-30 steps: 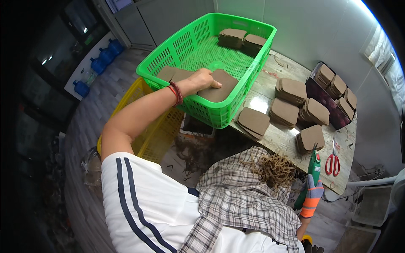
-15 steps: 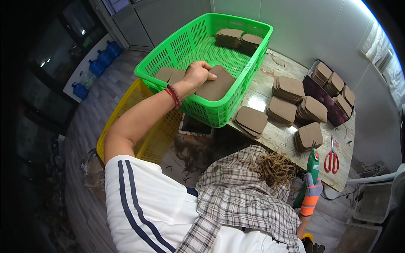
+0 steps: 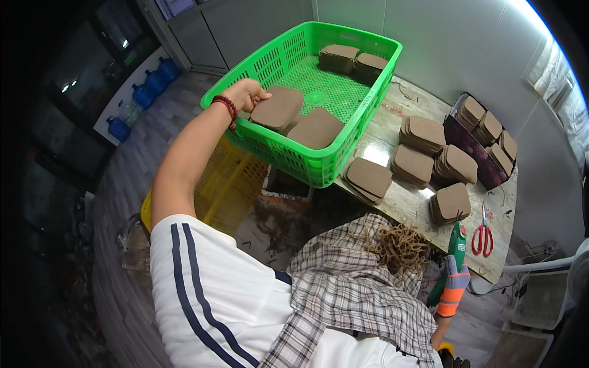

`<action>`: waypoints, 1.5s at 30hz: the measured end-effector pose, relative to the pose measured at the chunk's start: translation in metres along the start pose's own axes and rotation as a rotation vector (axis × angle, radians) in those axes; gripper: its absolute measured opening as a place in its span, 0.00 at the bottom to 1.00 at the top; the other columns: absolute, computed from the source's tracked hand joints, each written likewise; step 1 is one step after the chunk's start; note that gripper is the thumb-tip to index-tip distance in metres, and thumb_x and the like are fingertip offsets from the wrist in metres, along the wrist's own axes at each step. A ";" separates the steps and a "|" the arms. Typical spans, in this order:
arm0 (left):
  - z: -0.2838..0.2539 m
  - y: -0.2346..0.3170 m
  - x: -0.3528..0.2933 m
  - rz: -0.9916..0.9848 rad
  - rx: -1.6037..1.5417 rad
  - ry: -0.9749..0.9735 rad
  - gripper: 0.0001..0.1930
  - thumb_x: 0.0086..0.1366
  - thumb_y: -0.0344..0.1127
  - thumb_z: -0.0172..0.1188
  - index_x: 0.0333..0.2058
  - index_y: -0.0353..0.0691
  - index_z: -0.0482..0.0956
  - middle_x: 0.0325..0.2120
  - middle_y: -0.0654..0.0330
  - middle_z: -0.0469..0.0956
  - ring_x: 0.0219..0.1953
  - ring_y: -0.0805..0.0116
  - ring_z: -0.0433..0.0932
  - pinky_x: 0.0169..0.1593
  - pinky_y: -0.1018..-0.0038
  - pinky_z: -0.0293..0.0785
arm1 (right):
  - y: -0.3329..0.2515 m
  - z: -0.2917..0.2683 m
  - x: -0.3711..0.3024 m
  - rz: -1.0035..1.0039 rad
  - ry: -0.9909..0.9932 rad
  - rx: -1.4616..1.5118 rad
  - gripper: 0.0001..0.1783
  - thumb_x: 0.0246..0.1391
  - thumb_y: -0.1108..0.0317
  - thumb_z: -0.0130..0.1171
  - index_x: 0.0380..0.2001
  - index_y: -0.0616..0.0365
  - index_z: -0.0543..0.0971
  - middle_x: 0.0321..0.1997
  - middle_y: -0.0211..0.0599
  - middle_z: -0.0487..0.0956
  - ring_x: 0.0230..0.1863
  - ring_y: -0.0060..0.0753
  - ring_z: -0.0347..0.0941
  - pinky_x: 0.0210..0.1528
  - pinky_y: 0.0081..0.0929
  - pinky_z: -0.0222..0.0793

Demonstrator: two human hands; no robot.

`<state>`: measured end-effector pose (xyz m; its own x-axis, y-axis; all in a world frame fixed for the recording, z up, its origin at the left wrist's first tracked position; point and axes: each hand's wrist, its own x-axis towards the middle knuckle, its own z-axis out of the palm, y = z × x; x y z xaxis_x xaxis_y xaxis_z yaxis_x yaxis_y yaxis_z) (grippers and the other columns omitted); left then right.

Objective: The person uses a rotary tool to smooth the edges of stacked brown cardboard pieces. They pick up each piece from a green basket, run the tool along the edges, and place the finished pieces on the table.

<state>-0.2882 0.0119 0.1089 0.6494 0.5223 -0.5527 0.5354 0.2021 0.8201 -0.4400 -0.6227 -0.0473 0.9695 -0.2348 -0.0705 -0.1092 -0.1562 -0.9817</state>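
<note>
At the near left rim of the green plastic basket [image 3: 288, 156], my left hand [image 3: 244, 96] pinches the left edge of a brown rounded-square pad [image 3: 279, 107]. Beneath and to the right of it, another brown pad [image 3: 317, 129] lies in the basket's near end. Two stacks of the same pads [image 3: 339, 54] stand at its far end. My right hand [image 3: 455, 283], in a grey and orange glove, is wrapped around a green electric cutter [image 3: 457, 242]. The cutter's blades point up beside a small stack of pads [image 3: 451, 201] on the table.
Several pad stacks [image 3: 411, 164] sit on the table, with a dark box [image 3: 469, 147] of more behind. Red-handled scissors [image 3: 482, 239] lie at the right. Brown trimmings [image 3: 402, 248] are heaped on the plaid cloth over my lap. A yellow basket [image 3: 230, 196] stands below left.
My left hand has moved left across the near end of the basket, from one brown pad to another, which it now holds tilted. My right hand and the cutter stay about where they were.
</note>
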 end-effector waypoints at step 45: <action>0.342 -0.185 -0.060 1.287 0.669 -0.010 0.19 0.42 0.36 0.72 0.28 0.38 0.70 0.34 0.56 0.68 0.41 0.57 0.66 0.48 0.63 0.61 | -0.018 0.015 -0.014 0.047 0.023 -0.154 0.20 0.45 0.63 0.67 0.40 0.62 0.76 0.27 0.30 0.79 0.24 0.15 0.70 0.27 0.17 0.67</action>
<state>-0.2415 -0.3405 -0.0598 0.8676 0.0337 0.4961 -0.2657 -0.8119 0.5198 -0.4482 -0.6027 -0.0313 0.9574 -0.2672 -0.1098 -0.1883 -0.2891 -0.9386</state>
